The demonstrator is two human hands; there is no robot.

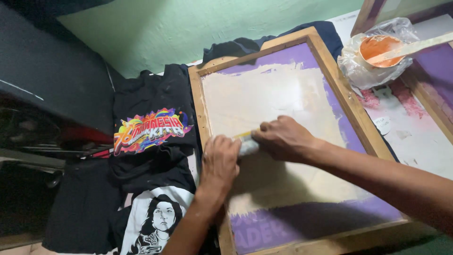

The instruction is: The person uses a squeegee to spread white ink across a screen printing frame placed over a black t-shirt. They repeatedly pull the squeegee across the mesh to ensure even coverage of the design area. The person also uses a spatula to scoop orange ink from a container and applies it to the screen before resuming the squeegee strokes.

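**Both hands press a squeegee across a wooden-framed print screen**

Left hand (219, 163) is curled shut over the near end of a squeegee (246, 144), knuckles up, with the wrist coming in from the bottom edge of the view. Right hand (283, 139) is closed on the other end of the same tool, fingers folded down over it, and its forearm stretches away to the lower right. Only a short pale piece of the squeegee shows between the 2 hands, with a yellowish strip along its upper edge.

The squeegee rests on the mesh of a screen frame (200, 106), a wooden rectangle lying flat and tilted slightly in the view. Inside it, cream-white ink (264, 94) covers most of the mesh, while a purple coating shows along the top, right side and bottom.

Just left of the frame lie black T-shirts, 1 with a bright multicoloured print (151, 130) and 1 lower down with a black-and-white portrait print (158, 219). At the upper right, well apart from the hands, a tub of orange ink (377, 47) sits in clear plastic wrap with a flat pale stirring stick (415, 47) resting across it. Beside it lies a second screen (439, 71) with purple coating and reddish stains.
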